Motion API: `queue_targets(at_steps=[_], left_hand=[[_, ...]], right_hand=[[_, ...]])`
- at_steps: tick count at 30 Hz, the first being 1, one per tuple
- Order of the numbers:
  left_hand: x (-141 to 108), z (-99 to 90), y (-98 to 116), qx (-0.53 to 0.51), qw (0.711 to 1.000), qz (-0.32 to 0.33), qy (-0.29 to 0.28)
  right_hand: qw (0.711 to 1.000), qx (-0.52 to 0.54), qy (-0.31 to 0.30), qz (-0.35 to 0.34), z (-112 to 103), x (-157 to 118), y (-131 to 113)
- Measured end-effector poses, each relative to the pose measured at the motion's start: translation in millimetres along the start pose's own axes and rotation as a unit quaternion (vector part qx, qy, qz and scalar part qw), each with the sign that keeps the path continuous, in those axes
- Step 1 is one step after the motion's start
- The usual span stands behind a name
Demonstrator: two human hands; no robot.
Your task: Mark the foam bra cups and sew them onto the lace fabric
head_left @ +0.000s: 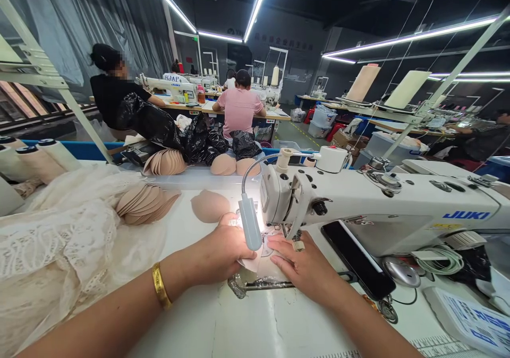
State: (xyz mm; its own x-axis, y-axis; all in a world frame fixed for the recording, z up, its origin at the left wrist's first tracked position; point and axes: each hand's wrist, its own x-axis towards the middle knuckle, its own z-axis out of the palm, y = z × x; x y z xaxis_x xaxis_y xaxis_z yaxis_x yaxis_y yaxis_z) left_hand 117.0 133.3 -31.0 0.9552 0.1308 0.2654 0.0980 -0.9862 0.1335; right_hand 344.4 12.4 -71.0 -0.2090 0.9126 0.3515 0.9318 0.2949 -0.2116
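Observation:
My left hand (221, 249), with a gold bracelet (160, 286) at the wrist, is closed on the edge of a beige bra cup (249, 264) by the needle area of a white JUKI sewing machine (319, 188). Opposite it, my right hand (305, 262) lies with fingers stretched out, fingertips pressing near the cup on the machine bed. A grey gooseneck lamp (249, 224) lights the spot and hides the needle and part of the cup. One loose beige cup (211, 205) rests just beyond my left hand.
Stacked beige cups (145, 204) and cream lace (51, 246) spread over the left side. A phone (358, 260) and a silver mouse (401, 271) lie under the machine arm. Black plastic bags (203, 140) stand at the back; several people sit at machines beyond.

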Motion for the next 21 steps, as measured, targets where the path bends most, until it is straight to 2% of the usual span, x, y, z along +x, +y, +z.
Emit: queue_targets(at_steps=[4, 10, 16, 21], left_hand=[[0, -1.6, 1, -0.014, 1.0, -0.012, -0.021], [1, -2.6, 2, -0.017, 1.0, -0.012, -0.015], [2, -3.8, 2, -0.014, 0.999, -0.028, -0.045], [2, -2.2, 3, -0.02, 0.999, -0.025, -0.031]], right_hand=[[1.0, -0.001, -0.014, 0.011, 2, -1, 2], [0.999, 0.02, -0.028, -0.006, 5, -3, 6], [0.998, 0.053, 0.023, -0.016, -7, -3, 2], [0.994, 0.092, 0.057, 0.011, -9, -2, 1]])
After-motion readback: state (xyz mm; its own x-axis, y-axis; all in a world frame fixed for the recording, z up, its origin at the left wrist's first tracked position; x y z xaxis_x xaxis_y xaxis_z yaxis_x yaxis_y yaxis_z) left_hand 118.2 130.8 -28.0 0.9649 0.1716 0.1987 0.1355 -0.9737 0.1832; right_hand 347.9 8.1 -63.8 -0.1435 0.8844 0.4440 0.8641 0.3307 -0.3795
